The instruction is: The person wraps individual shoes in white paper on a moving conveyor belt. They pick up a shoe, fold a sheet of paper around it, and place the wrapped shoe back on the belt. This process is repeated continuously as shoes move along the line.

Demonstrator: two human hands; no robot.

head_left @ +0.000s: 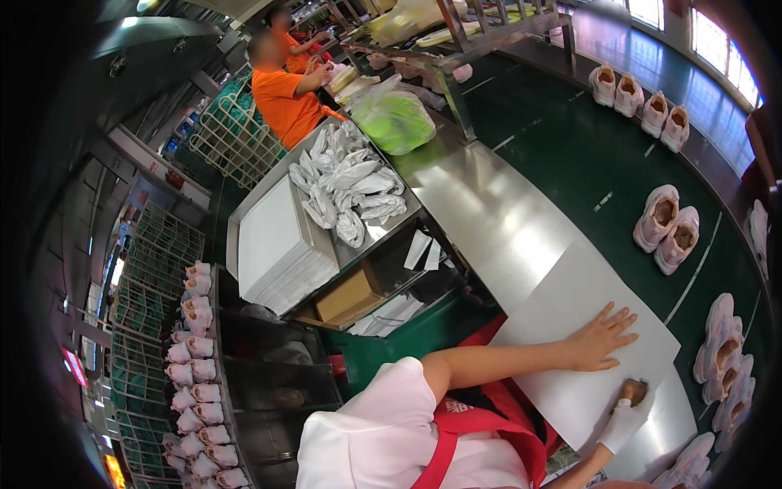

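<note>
Worktop (489,204): a long band of brushed stainless steel, glossy, streaked with light. Over it lay a large, smooth, matte white sheet (538,350) with straight edges, thin and nearly flat. Past the worktop's far edge ran a dark green, flat-surfaced belt (586,179), carrying pairs of rounded white-and-pink shoes (668,228). By the near edge, a metal tray (391,213) held a squared stack of white sheets (281,253) and a loose heap of crinkled, silvery-white wrapped bundles (346,175).

Left hand (599,341): bare, palm down, fingers fanned wide, pressed on the sheet and gripping nothing. Right hand (626,414): white covering over wrist and palm, fingers bent; a small tan-brown patch showed at the fingertips, too indistinct to say whether the hand grasped anything.

The sheet lay directly under the left hand, the right hand lower along it. One sheet corner reached close to the worktop's far edge; another jutted past the near edge, beside the red apron (497,436).
</note>
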